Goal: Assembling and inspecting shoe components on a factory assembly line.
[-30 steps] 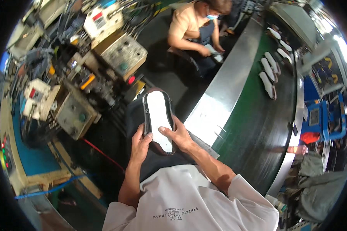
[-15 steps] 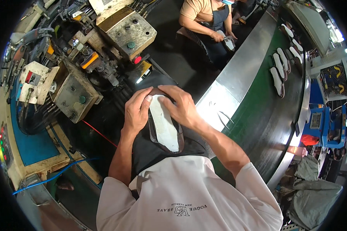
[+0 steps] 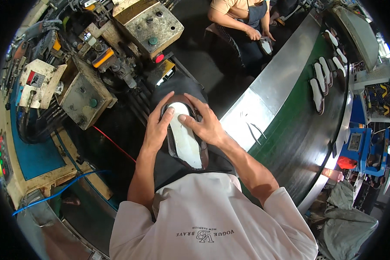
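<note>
A brown shoe upper (image 3: 204, 157) rests bottom side up on the dark cloth over my lap. A long white insole (image 3: 187, 145) covers its underside. My left hand (image 3: 156, 126) wraps the far end from the left, its thumb on the insole's edge. From the right my right hand (image 3: 209, 126) grips the same end, fingers around the brown rim and thumb pressed on the white insole. The fingertips of both hands lie along the rim, apart from each other at the top.
To my right runs a green conveyor belt (image 3: 286, 115) with several shoe uppers (image 3: 317, 96) on it. A thin dark tool (image 3: 256, 132) lies by its metal ledge (image 3: 264, 93). Worn machine control boxes (image 3: 148, 30) stand at the left. Ahead, a co-worker's hand (image 3: 253, 34) holds another shoe.
My fingers have shifted and spread slightly at the far end, showing more of the brown rim. The shoe upper stays in my lap. The whole view has tilted a little.
</note>
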